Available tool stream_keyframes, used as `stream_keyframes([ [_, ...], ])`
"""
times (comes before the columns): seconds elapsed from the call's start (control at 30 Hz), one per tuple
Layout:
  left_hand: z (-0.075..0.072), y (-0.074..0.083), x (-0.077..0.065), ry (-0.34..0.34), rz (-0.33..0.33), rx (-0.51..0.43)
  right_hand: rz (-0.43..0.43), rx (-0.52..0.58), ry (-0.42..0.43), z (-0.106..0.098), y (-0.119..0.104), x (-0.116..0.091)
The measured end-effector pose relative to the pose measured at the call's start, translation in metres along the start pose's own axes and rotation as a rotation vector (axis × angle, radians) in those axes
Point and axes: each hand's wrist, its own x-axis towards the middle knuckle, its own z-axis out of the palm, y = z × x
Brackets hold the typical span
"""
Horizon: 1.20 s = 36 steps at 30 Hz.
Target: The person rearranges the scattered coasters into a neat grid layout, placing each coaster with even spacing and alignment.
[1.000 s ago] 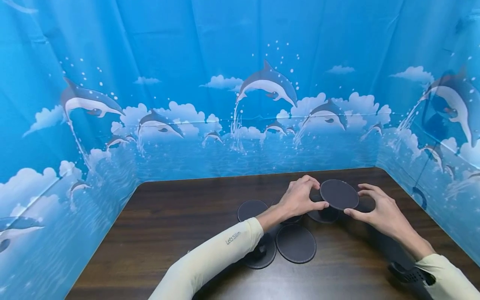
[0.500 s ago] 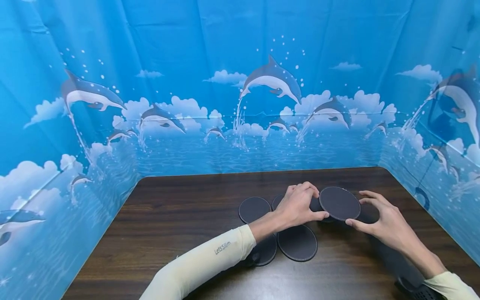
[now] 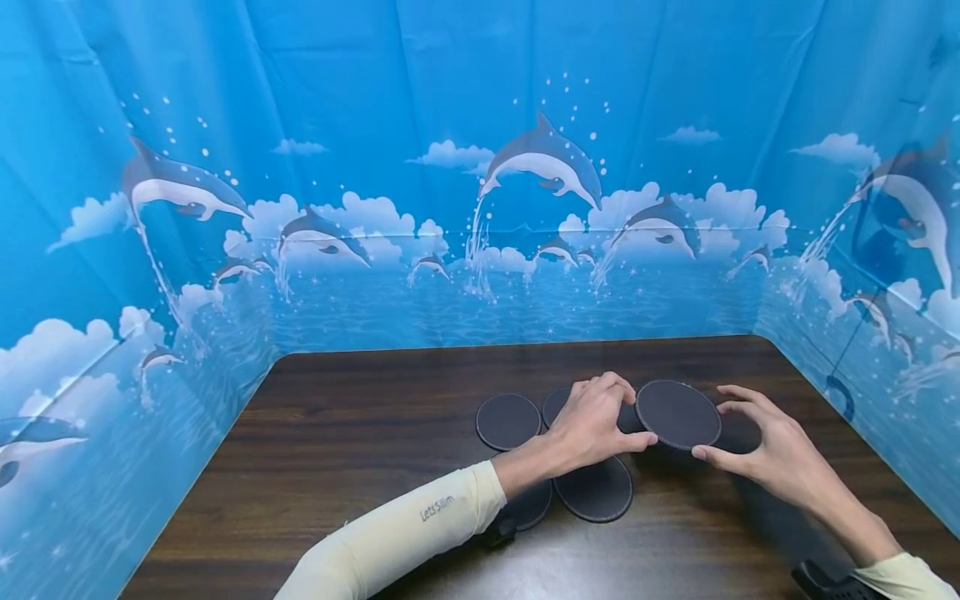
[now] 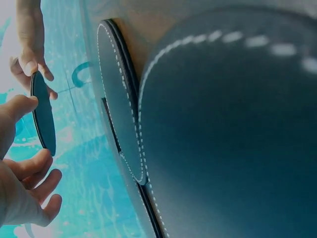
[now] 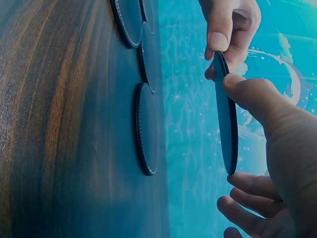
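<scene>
A round black coaster with a stitched rim is held up above the table between both hands. My left hand pinches its left edge between thumb and fingers. On the opposite edge, my right hand grips it the same way. The right wrist view shows this coaster nearly edge-on, apart from the table. Several similar coasters lie below and to the left: a back-left coaster, a front coaster, and others partly hidden by my left hand and forearm.
The coasters lie on a dark wooden table. A blue dolphin-print curtain stands along its back and sides. Close to the left wrist camera, one coaster fills much of the view. A black wrist strap shows near the right sleeve.
Both hands have brought the held coaster slightly lower and nearer to me, keeping their grip on its edges. The head view has shifted a little. The coasters on the table have stayed put.
</scene>
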Motion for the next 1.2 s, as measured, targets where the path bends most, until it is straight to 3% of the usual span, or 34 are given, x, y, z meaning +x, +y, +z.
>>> stream_keyframes([
  [0.53, 0.002, 0.011, -0.014, -0.018, -0.049, 0.080, 0.002, -0.011, -0.047, 0.003, 0.000, -0.009],
  [1.2, 0.008, 0.020, -0.034, -0.090, -0.108, 0.065, -0.013, 0.006, -0.151, 0.010, 0.000, -0.023],
])
